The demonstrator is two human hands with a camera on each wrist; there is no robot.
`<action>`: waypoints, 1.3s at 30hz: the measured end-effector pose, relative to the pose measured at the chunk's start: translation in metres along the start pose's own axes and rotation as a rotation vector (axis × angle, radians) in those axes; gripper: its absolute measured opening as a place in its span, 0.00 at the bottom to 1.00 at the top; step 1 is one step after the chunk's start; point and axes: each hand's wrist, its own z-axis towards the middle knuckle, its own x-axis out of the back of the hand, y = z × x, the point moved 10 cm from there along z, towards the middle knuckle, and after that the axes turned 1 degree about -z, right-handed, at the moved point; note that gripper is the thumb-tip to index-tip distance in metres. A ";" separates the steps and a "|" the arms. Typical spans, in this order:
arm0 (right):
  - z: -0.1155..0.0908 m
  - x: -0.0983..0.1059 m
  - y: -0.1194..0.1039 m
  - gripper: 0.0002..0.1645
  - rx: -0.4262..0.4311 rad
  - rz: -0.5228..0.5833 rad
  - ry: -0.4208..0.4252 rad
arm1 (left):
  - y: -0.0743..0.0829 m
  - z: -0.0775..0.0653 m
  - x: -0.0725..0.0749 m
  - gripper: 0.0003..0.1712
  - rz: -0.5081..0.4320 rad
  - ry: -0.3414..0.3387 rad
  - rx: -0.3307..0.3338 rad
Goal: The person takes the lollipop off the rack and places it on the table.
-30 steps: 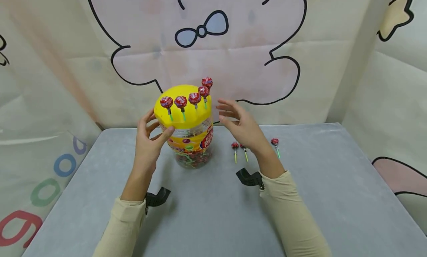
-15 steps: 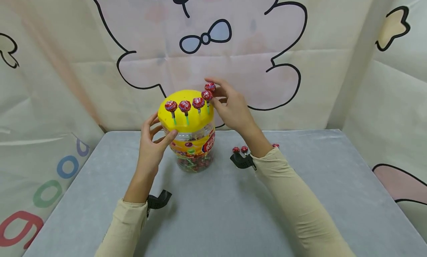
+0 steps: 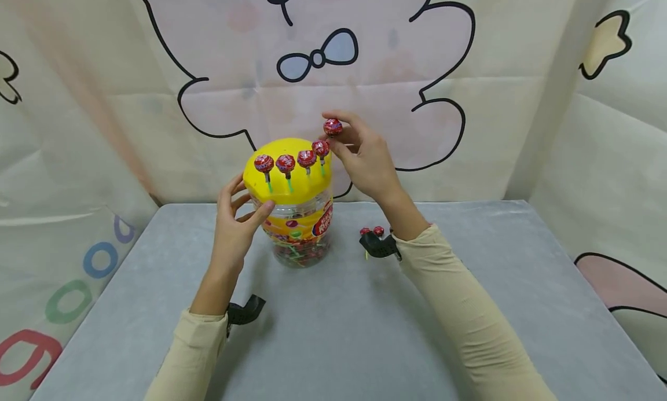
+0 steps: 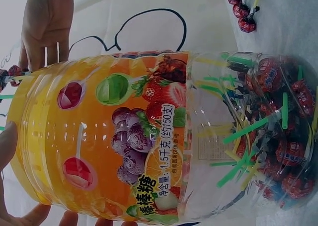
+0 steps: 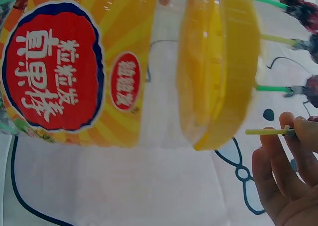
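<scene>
A clear plastic candy jar (image 3: 297, 227) with a yellow lid (image 3: 283, 149) stands on the table, full of wrapped lollipops in its lower part. My left hand (image 3: 231, 230) holds it at the lid, thumb in front and fingers round the left side. Several red-wrapped lollipops (image 3: 285, 164) stick up from the lid in a curved row. Beside the lid's right edge, my right hand (image 3: 369, 161) pinches one lollipop (image 3: 333, 127) near its head. In the right wrist view its yellow stick (image 5: 263, 131) shows bare, apart from the lid.
Loose lollipops (image 3: 378, 231) lie on the grey tabletop (image 3: 333, 331) right of the jar, partly hidden by the right wrist's black camera mount (image 3: 379, 246). The left wrist view shows several of them (image 4: 247, 25). A printed curtain (image 3: 391, 100) hangs behind the table.
My right hand has moved left and up to the lid's right end, taken hold of the rearmost lollipop and lifted it out. My left hand stays on the jar.
</scene>
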 end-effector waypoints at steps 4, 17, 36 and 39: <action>-0.006 0.007 0.001 0.25 -0.038 0.027 0.008 | -0.001 -0.001 0.003 0.44 0.004 0.010 0.006; -0.056 0.026 0.038 0.25 -0.164 0.089 0.015 | -0.001 0.003 -0.003 0.43 -0.021 -0.010 -0.017; -0.123 0.015 0.100 0.25 -0.383 0.085 -0.179 | 0.000 0.006 0.000 0.44 -0.016 0.013 -0.034; -0.128 0.014 0.108 0.26 -0.433 0.111 -0.187 | -0.001 0.004 -0.001 0.43 -0.016 0.005 -0.030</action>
